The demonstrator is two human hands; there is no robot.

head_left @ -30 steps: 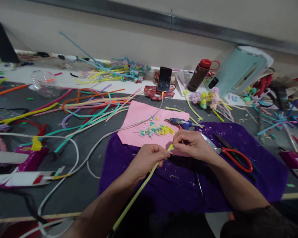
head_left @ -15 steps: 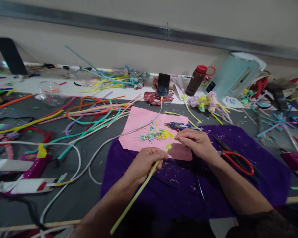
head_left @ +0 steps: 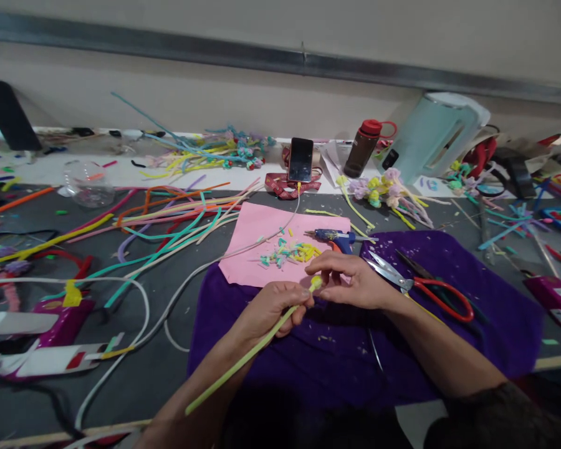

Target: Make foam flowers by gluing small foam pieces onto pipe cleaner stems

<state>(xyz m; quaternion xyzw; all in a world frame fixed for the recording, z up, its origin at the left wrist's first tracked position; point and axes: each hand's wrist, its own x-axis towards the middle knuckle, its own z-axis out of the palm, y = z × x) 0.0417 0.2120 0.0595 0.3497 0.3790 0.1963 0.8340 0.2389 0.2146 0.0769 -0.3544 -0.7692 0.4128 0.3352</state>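
Head view. Dark bench [head_left: 168, 368] against a pale wall, strewn with coloured stems; a purple cloth [head_left: 449, 324] lies at the near edge, a pink sheet [head_left: 262, 231] on it carrying cut bits [head_left: 287, 252] (yellow and teal). Glue gun [head_left: 334, 236], scissors [head_left: 423, 284], phone [head_left: 301, 159] and bottle [head_left: 362, 147] lie beyond. Left hand [head_left: 271, 308], grip closed, holds a green stem [head_left: 236, 371] slanting up to its yellow tip [head_left: 315, 284]. Right hand [head_left: 355, 280] curls over the tip, fingers pinched at it.
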